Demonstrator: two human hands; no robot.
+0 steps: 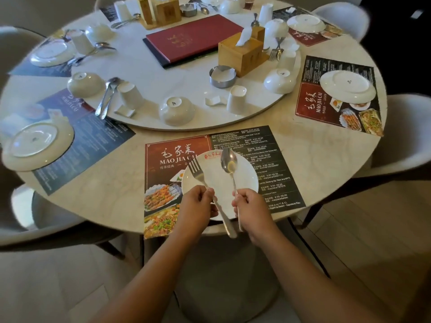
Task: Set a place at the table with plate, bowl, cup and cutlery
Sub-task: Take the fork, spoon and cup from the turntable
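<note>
The plate (253, 177) sits face up on the printed placemat (277, 173), close to the near edge of the table (326, 157), and both pieces of cutlery are held above it. The left hand (198, 201) grips the fork (197, 170) by its mid-handle. Its tines point away and to the left over the plate's left half, and the handle end slants back to the right, past the plate's near rim. The right hand (250, 203) pinches the spoon (229, 163) by its stem. The bowl of the spoon faces up over the plate's far right part, and the handle runs almost straight back toward the person. The two handle ends nearly meet just in front of the plate.

Each piece is already on its own side, so laying them down looks like a short outward move: fork to the left of the plate, spoon to the right. The fork would first need turning to lie parallel with the spoon. Flat mat shows on both sides of the plate, with the wider strip on the right. In front of the plate there is little room, because the table edge is close.

Beyond the plate, an upturned bowl (176, 110) and an upturned cup (236, 99) stand on the turntable (163, 73). The bowl is nearer the left hand and the cup nearer the right.
</note>
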